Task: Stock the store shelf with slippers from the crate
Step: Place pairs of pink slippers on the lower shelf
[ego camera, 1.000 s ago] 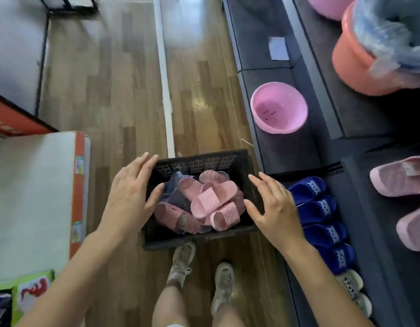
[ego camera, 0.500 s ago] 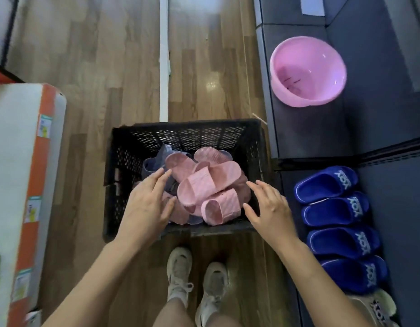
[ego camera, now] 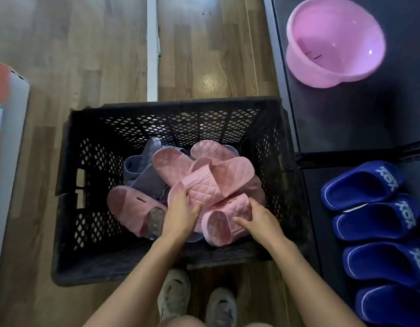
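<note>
A black mesh crate [ego camera: 157, 119] stands on the wooden floor in front of my feet. Inside lies a heap of pink quilted slippers and some grey-blue ones [ego camera: 142, 171]. My left hand [ego camera: 183, 213] rests on the near edge of the top pink slipper [ego camera: 216, 182], fingers curled on it. My right hand [ego camera: 258, 218] touches a second pink slipper [ego camera: 225, 223] lying on its side below it. The dark store shelf [ego camera: 345, 119] runs along the right, with a row of blue slippers [ego camera: 369, 208] on it.
A pink plastic basin [ego camera: 334, 41] sits on the shelf at the upper right. A white and orange box [ego camera: 6, 128] stands at the left edge. A white strip [ego camera: 152, 48] runs across the wooden floor beyond the crate. My shoes [ego camera: 197, 300] stand below the crate.
My head has dropped closer to the crate. Both hands moved from the crate's rim down into it and now lie on the two pink slippers.
</note>
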`<state>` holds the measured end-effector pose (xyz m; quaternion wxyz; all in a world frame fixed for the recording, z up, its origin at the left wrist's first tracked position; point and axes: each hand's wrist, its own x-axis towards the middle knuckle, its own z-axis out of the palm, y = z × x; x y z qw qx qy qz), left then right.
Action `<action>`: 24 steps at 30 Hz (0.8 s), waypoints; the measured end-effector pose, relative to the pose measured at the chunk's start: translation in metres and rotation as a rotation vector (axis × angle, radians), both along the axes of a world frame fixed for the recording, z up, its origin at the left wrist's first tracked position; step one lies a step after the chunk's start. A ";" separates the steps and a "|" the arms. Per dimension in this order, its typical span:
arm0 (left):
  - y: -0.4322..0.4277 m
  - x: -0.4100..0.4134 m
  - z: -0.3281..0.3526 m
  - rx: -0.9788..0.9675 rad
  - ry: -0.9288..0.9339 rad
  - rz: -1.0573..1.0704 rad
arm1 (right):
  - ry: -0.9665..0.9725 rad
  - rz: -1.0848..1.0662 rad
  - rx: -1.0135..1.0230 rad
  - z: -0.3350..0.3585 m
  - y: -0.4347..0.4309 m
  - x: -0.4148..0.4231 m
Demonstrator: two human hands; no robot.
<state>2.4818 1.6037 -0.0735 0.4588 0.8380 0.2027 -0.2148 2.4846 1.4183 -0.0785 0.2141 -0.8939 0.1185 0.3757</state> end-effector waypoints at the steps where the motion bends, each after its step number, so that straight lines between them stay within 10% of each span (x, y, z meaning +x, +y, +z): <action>1: -0.002 0.002 -0.001 -0.024 -0.007 0.068 | -0.020 -0.030 0.012 -0.004 0.001 -0.001; 7: -0.007 0.012 -0.007 -0.366 0.151 0.507 | -0.092 -0.214 0.075 0.003 -0.006 -0.007; 24: 0.063 0.006 0.137 -0.251 -0.014 0.401 | -0.226 -0.239 0.233 0.163 -0.001 -0.021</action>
